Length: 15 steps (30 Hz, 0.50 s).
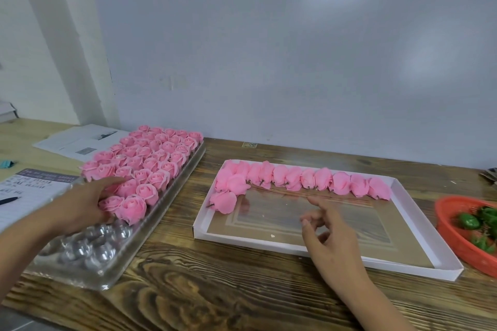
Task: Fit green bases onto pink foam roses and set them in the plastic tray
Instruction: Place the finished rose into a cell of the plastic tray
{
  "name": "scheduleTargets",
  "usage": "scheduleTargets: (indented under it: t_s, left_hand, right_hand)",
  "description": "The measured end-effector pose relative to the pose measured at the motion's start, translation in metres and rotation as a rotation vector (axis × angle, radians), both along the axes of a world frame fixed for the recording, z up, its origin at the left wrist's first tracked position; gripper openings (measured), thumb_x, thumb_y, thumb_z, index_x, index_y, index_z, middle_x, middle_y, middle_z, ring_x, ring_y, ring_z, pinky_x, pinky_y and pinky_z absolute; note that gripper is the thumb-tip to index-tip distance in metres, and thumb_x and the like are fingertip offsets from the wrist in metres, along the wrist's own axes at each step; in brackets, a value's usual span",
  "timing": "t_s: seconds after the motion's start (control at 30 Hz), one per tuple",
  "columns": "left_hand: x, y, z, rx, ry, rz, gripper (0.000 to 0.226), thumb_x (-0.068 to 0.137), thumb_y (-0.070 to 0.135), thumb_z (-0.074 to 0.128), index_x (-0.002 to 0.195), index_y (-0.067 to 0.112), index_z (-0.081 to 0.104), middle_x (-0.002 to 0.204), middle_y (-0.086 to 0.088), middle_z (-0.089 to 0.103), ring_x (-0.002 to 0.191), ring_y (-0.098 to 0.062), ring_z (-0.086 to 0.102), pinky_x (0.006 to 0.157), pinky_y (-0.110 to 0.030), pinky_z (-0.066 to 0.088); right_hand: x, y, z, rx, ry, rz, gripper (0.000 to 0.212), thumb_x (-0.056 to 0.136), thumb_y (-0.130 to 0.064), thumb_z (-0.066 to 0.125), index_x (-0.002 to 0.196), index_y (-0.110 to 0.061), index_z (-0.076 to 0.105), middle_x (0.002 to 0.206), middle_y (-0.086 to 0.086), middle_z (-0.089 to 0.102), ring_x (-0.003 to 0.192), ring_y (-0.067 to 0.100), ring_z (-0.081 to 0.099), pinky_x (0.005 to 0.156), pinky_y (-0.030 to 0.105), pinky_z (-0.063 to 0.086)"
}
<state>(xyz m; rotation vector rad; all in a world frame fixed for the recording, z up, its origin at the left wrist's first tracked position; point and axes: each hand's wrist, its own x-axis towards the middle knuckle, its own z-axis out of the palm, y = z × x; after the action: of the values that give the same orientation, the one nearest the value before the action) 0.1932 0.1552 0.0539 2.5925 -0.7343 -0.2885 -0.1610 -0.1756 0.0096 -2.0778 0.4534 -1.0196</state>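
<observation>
Left hand (80, 207) presses loose fingers on roses (129, 204) seating them in the plastic tray (113, 263), while right hand (330, 234), beside it, hovers slack, holding nothing.

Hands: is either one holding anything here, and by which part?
Neither plainly holds anything. The left hand rests its fingers on roses in the plastic tray; the right hand hovers empty over the white box.

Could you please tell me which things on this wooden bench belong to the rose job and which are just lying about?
Job:
pink foam roses
clear plastic tray
white cardboard box lid
orange plastic basket of green bases

Lying about:
printed papers
black pen
</observation>
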Motion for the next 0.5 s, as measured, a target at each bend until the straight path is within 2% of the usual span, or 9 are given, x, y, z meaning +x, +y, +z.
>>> scheduleTargets:
  t_s: [0.13, 0.23, 0.27, 0.33, 0.37, 0.43, 0.5]
  left_hand:
    - [0.002, 0.001, -0.002, -0.001, -0.037, -0.039, 0.101, 0.07, -0.007, 0.08, 0.15, 0.038, 0.037, 0.149, -0.009, 0.052, 0.133, -0.025, 0.054, 0.07, -0.024, 0.055]
    - [-0.003, -0.001, 0.0, -0.002, -0.044, -0.067, 0.101, 0.075, -0.01, 0.074, 0.151, 0.042, 0.033, 0.151, -0.011, 0.049, 0.118, -0.028, 0.064, 0.078, -0.042, 0.061]
    - [-0.003, 0.0, 0.0, -0.009, -0.043, -0.076, 0.102, 0.076, -0.009, 0.074, 0.151, 0.044, 0.03, 0.152, -0.01, 0.049, 0.116, -0.029, 0.065, 0.08, -0.044, 0.061]
    - [-0.001, 0.003, -0.001, -0.044, -0.04, -0.091, 0.105, 0.077, -0.003, 0.079, 0.151, 0.05, 0.027, 0.148, -0.009, 0.053, 0.122, -0.025, 0.063, 0.075, -0.03, 0.058]
    - [-0.001, 0.005, 0.0, -0.069, -0.046, -0.09, 0.107, 0.075, 0.002, 0.083, 0.146, 0.058, 0.026, 0.141, -0.007, 0.058, 0.115, -0.02, 0.066, 0.072, -0.024, 0.054]
    - [0.0, 0.008, 0.001, -0.115, -0.07, -0.068, 0.104, 0.071, 0.013, 0.09, 0.126, 0.076, 0.03, 0.12, 0.001, 0.065, 0.088, -0.012, 0.069, 0.066, -0.021, 0.051]
    - [0.001, 0.01, 0.002, -0.12, -0.087, -0.062, 0.093, 0.068, 0.021, 0.093, 0.116, 0.078, 0.037, 0.113, 0.004, 0.065, 0.078, -0.01, 0.068, 0.066, -0.023, 0.052]
  right_hand:
    - [0.0, 0.001, 0.002, -0.01, 0.009, -0.001, 0.054, 0.088, -0.006, 0.065, 0.114, -0.05, 0.048, 0.086, -0.019, 0.067, 0.086, 0.002, 0.061, 0.064, 0.006, 0.042]
    - [-0.001, 0.002, 0.002, -0.014, 0.02, 0.002, 0.052, 0.089, -0.007, 0.063, 0.114, -0.05, 0.047, 0.087, -0.024, 0.065, 0.087, 0.001, 0.061, 0.065, 0.006, 0.043]
    - [-0.001, 0.002, 0.003, -0.015, 0.023, 0.004, 0.052, 0.09, -0.007, 0.063, 0.114, -0.049, 0.047, 0.09, -0.025, 0.065, 0.088, 0.002, 0.06, 0.065, 0.007, 0.043]
    - [-0.001, 0.002, 0.003, -0.014, 0.024, 0.006, 0.052, 0.09, -0.006, 0.062, 0.114, -0.049, 0.046, 0.093, -0.027, 0.064, 0.089, 0.002, 0.06, 0.065, 0.007, 0.043]
    - [-0.001, 0.002, 0.004, -0.012, 0.022, 0.007, 0.052, 0.09, -0.006, 0.062, 0.114, -0.049, 0.046, 0.093, -0.027, 0.064, 0.089, 0.002, 0.06, 0.065, 0.007, 0.043]
    - [-0.001, 0.003, 0.004, -0.009, 0.024, 0.006, 0.052, 0.09, -0.006, 0.062, 0.114, -0.05, 0.046, 0.092, -0.026, 0.064, 0.089, 0.002, 0.06, 0.065, 0.007, 0.042]
    - [-0.001, 0.003, 0.003, -0.009, 0.026, 0.004, 0.053, 0.09, -0.006, 0.062, 0.115, -0.05, 0.046, 0.092, -0.026, 0.064, 0.089, 0.002, 0.06, 0.065, 0.006, 0.042]
